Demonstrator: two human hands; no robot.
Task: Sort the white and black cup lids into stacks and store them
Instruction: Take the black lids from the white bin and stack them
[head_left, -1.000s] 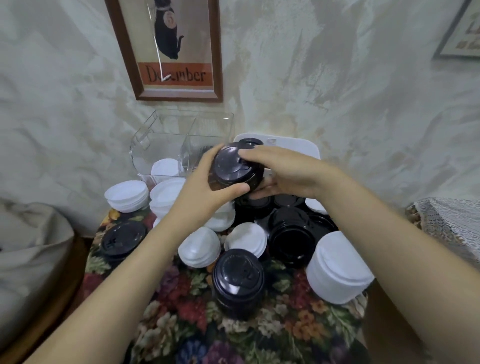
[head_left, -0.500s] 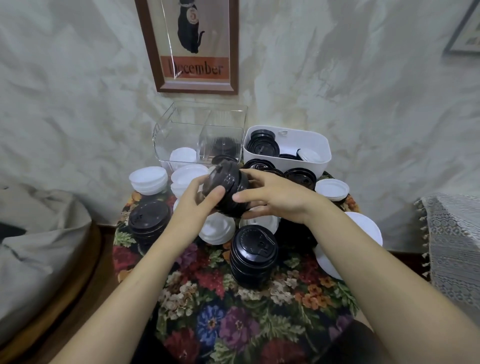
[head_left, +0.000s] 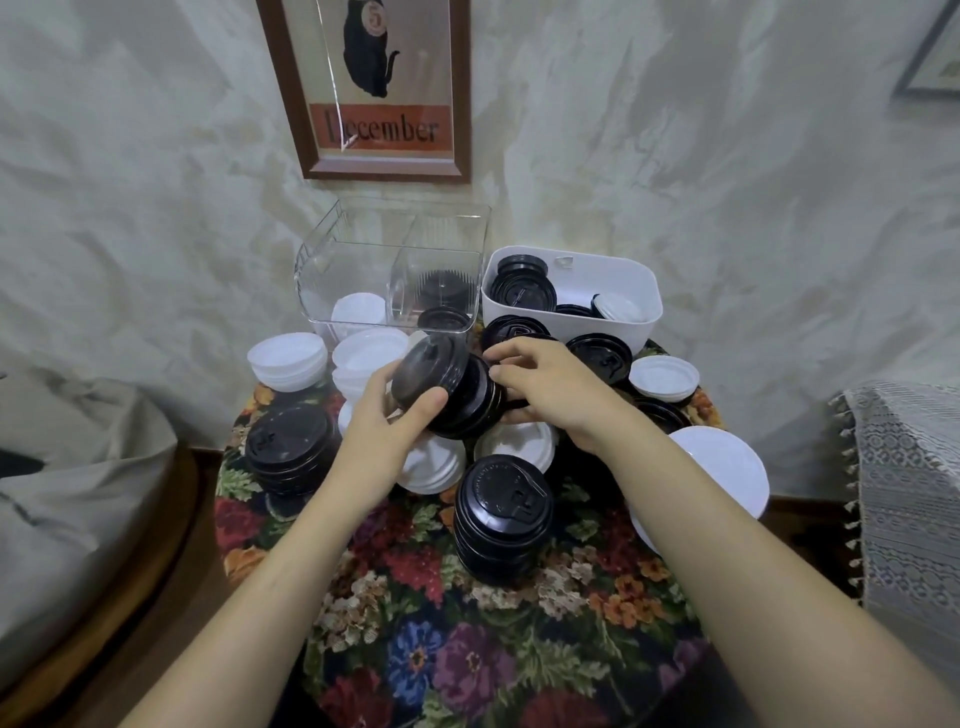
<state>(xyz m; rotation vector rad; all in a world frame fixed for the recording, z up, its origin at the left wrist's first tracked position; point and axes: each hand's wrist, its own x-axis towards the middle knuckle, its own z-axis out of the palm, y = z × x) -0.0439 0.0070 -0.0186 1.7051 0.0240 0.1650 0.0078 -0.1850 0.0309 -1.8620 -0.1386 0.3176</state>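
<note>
A tilted stack of black lids (head_left: 451, 387) hangs above the table's middle, lying on its side. My left hand (head_left: 387, 431) grips its top end, thumb across the front lid. My right hand (head_left: 548, 387) holds the other end with curled fingers. Below stand a black stack (head_left: 501, 519) near the front and another black stack (head_left: 288, 449) at the left. White lid stacks sit at the left (head_left: 288, 361), under my hands (head_left: 434, 467) and at the right (head_left: 719, 467). The clear bin (head_left: 363, 249) holds white and black lids; the white tub (head_left: 644, 306) holds mostly black ones.
The small round table wears a floral cloth (head_left: 467, 649). Loose black lids (head_left: 597, 353) and a white lid (head_left: 662, 376) lie in front of the tub. A framed picture (head_left: 379, 88) hangs on the wall behind. A grey cushion (head_left: 78, 493) lies left, lace fabric (head_left: 904, 493) right.
The held black stack has come down from in front of the bins to just over the table's middle and tipped further sideways. The camera has pulled back, showing more of the table.
</note>
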